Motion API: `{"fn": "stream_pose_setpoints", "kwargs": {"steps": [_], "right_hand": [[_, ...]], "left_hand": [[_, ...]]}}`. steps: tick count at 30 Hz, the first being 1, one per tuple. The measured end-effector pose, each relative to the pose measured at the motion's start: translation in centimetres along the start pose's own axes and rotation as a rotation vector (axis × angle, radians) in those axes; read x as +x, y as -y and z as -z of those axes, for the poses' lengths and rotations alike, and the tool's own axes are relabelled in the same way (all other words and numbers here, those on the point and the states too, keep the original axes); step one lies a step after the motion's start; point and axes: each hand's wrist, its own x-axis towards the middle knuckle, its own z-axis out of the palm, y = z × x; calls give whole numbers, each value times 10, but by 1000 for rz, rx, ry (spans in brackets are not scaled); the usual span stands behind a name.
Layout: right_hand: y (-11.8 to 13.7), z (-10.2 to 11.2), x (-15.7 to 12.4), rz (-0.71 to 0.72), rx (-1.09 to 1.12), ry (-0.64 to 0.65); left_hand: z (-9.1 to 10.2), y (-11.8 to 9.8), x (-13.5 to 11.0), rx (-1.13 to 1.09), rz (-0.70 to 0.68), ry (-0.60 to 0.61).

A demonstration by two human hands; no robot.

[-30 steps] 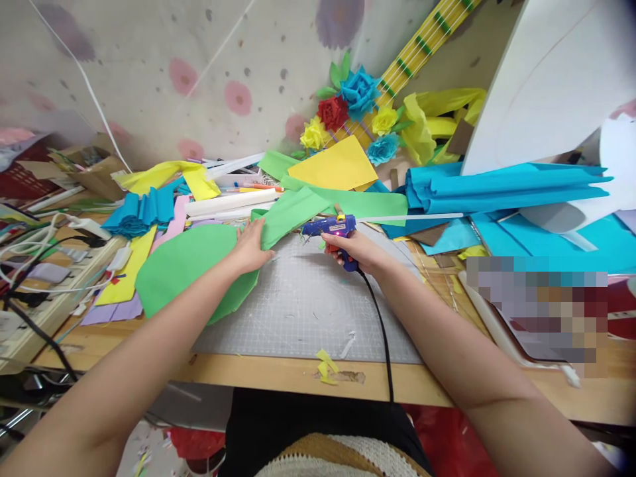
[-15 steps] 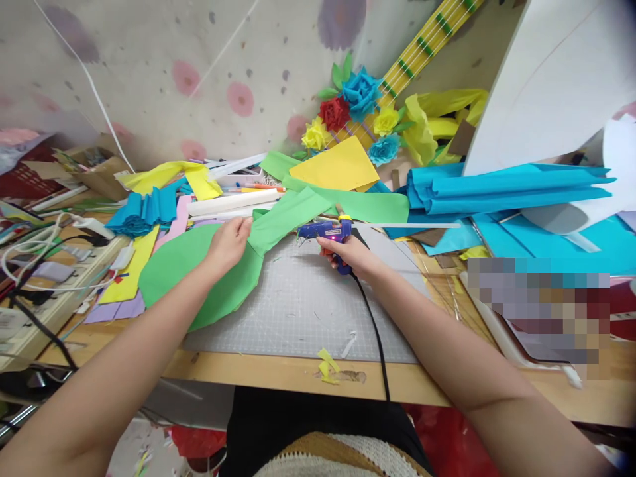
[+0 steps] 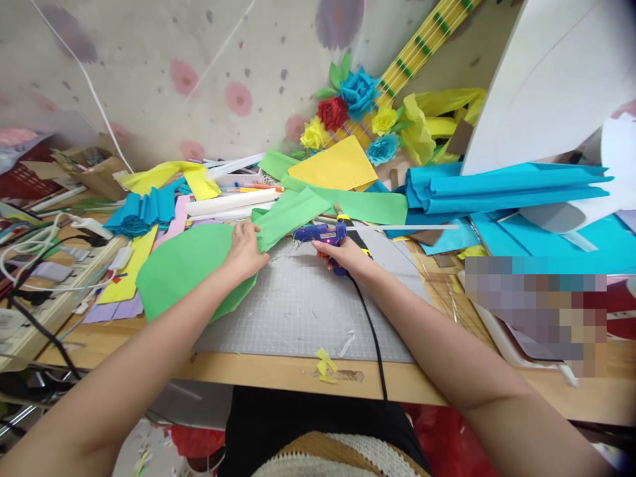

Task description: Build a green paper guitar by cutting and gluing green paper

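A flat piece covered in green paper (image 3: 183, 265), with a wide rounded body and a straight strip going up to the right, lies on the grey cutting mat (image 3: 308, 324). My left hand (image 3: 247, 250) grips it where body and strip meet, thumb on the near edge and fingers on the far one. In my right hand (image 3: 342, 255) is a blue hot glue gun (image 3: 318, 233), its nozzle aimed left toward the strip but apart from it. A long white glue stick (image 3: 407, 227) juts from its back, and a black cord runs down over the desk edge.
Behind the mat lie a yellow sheet (image 3: 332, 164), green paper strips and blue crepe paper (image 3: 497, 189). A yellow guitar (image 3: 412, 59) with paper flowers leans on the wall. Power strips (image 3: 64, 278) and cables crowd the left; a blurred-out device (image 3: 536, 318) lies right.
My left hand has slid right along the green piece, from its body to the base of the strip, its fingers now across the join. The glue gun has barely moved.
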Motion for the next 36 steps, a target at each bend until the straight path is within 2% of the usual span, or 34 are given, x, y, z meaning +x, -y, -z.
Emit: {"fn": "stream_pose_setpoints", "kwargs": {"steps": [6, 11, 13, 16, 19, 22, 24, 27, 33, 36], "right_hand": [[1, 0, 0, -3, 4, -2], [-1, 0, 1, -4, 18, -7], [-2, 1, 2, -5, 25, -9], [-4, 2, 4, 10, 23, -24], [-5, 2, 5, 38, -25, -58], [-4, 2, 3, 59, -230, -143], [-1, 1, -1, 84, -409, -193], [3, 0, -6, 114, -589, -200], [0, 8, -12, 96, -565, -216], [0, 18, -20, 121, -536, -209]], "left_hand": [[-4, -1, 1, -21, -17, -13], [-5, -8, 1, -72, 49, -53], [1, -11, 2, -184, 95, -33], [18, -12, 6, -498, 154, -18], [37, -5, 14, -666, 194, -155], [46, 5, 21, -571, 207, -257], [45, 11, 24, -482, 180, -248], [40, 18, 26, -365, 133, -206], [33, 15, 23, -145, 99, -49], [33, 9, 23, -140, 69, -20]]}}
